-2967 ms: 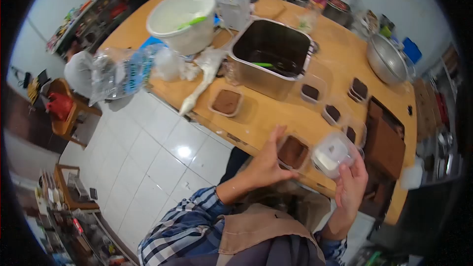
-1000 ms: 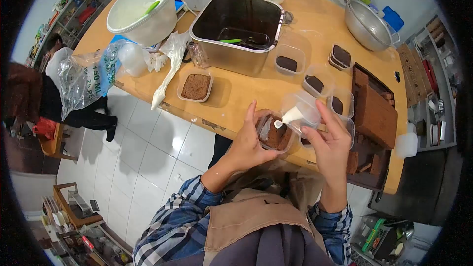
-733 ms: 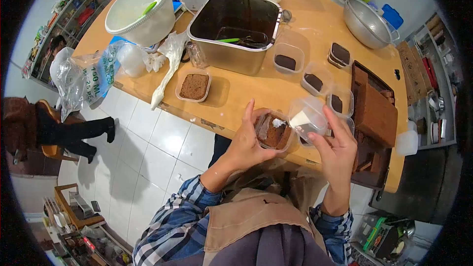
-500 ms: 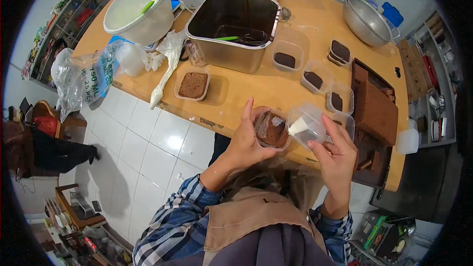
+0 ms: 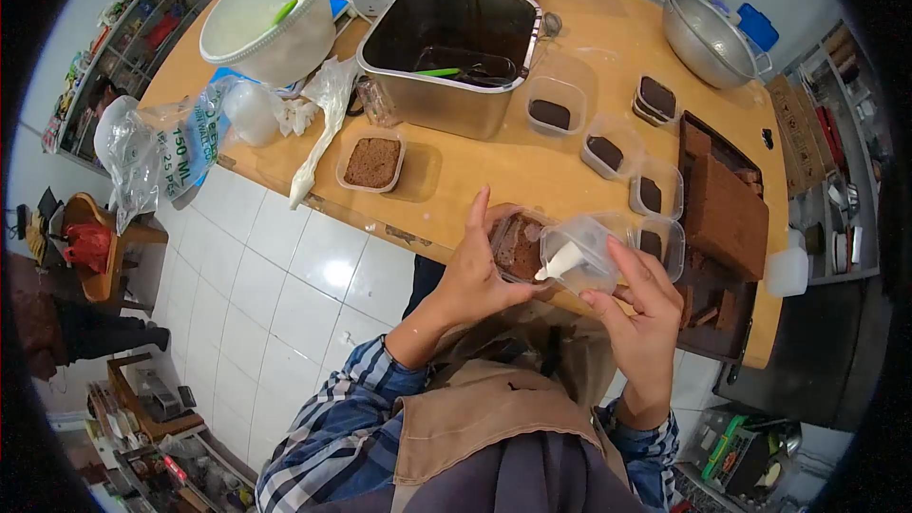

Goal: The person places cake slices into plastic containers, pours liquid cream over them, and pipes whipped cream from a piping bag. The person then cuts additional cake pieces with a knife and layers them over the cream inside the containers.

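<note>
My left hand point(image 5: 480, 271) is wrapped round a clear tub point(image 5: 518, 242) with brown cake in it, near the table's front edge. Over the tub's right side, my right hand point(image 5: 641, 299) grips a second clear tub point(image 5: 594, 266), tilted toward the first. White cream point(image 5: 562, 262) inside the tilted tub reaches its lower rim. Another tub with brown cake point(image 5: 372, 163) stands to the left, beside a piping bag of white cream point(image 5: 323, 138). Several tubs with dark contents, one of them a filled tub point(image 5: 608, 150), stand to the right.
Behind are a deep metal pan point(image 5: 446, 95), a white bowl point(image 5: 261, 52) and a metal basin point(image 5: 708, 43). A dark tray point(image 5: 736, 123) with a cake slab point(image 5: 727, 218) lies at the right. Plastic bags point(image 5: 142, 157) hang at the left edge. A person's legs point(image 5: 109, 332) show at far left.
The tilted tub in my right hand has come over the cake tub, and its cream has slid toward the rim. My left hand has taken hold of the cake tub. The other person moved across the left.
</note>
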{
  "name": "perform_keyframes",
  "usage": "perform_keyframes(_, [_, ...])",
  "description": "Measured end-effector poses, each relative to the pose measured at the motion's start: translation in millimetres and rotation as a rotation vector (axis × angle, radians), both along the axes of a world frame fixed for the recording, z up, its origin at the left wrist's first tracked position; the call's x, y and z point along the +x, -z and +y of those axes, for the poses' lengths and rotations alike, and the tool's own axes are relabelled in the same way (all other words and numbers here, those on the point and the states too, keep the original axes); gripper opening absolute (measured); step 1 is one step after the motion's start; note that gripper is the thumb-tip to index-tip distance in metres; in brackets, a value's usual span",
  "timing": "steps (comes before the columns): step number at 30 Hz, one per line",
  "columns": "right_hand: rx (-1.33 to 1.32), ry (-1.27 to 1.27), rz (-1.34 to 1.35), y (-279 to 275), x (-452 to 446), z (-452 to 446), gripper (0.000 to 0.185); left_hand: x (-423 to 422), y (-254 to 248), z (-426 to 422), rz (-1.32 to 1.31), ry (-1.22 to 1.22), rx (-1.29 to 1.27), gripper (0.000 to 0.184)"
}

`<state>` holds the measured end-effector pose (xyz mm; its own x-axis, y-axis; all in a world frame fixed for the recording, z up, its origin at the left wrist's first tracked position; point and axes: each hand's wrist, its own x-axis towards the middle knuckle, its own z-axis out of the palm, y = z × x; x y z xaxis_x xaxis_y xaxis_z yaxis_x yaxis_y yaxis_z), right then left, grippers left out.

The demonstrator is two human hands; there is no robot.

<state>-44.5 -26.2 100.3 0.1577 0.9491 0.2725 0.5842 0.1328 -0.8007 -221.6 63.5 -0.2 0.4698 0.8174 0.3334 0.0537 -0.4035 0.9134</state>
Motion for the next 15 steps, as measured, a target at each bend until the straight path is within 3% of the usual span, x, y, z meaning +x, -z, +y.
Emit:
perform_keyframes(9, [0.042, 0.115, 0.161, 4, 1, 20, 0.05, 0, 4, 0, -0.021, -0.018, 0.005, 0.123])
perform_keyframes(15, [0.056, 0.066, 0.112, 2, -5, 19, 0.049, -1, -1, 0, 0.016, -0.013, -0.004, 0.124])
